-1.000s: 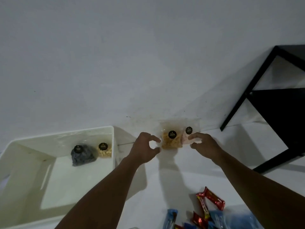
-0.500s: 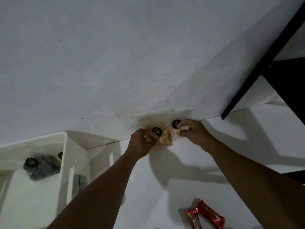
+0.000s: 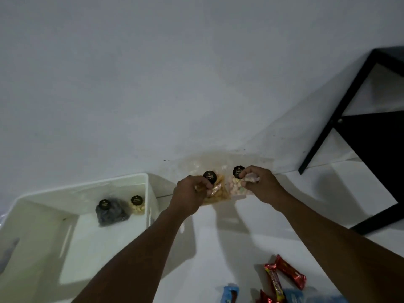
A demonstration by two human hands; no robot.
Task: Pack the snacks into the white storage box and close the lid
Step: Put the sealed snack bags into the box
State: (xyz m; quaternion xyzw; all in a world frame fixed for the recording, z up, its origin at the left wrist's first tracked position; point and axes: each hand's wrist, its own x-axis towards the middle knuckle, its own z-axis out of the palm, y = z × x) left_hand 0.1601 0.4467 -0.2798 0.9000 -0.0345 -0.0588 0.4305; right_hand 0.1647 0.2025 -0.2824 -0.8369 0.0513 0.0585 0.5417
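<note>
Head view. Looking down along two bare forearms stretching away toward a plain white wall (image 3: 153, 73).

Gripping, with the left hand (image 3: 192, 195), a clear plastic bag of orange-yellow stick snacks (image 3: 218, 191), curling the fingers round its left side just beside its round black label (image 3: 209, 176).

Pinching, with the right hand (image 3: 260, 184), a clear plastic bag of pale pink and white puffed snacks (image 3: 234, 185) by its upper part, covering part of a second round black label (image 3: 237, 171) with thumb and forefinger.

Holding both bags side by side and touching, at the far edge of the white floor (image 3: 218, 248), close against the wall. Impossible to tell whether resting on the floor or lifted off it.

Holding both outside the white rectangular plastic storage box (image 3: 87, 185), standing open to the left of the left hand.

Showing, inside that box at its far right corner, a clear bag of dark, nearly black snacks (image 3: 111, 213). Showing, just to its right and touching it, a clear bag of pale yellow snacks (image 3: 137, 207), each bearing a round black label.

Showing, near right, shiny red wrapped bars (image 3: 288, 272) and a blue wrapped bar (image 3: 230, 293) lying on the floor, well apart from the box.

Showing, far right, a black metal frame (image 3: 328, 119) standing against the wall.
</note>
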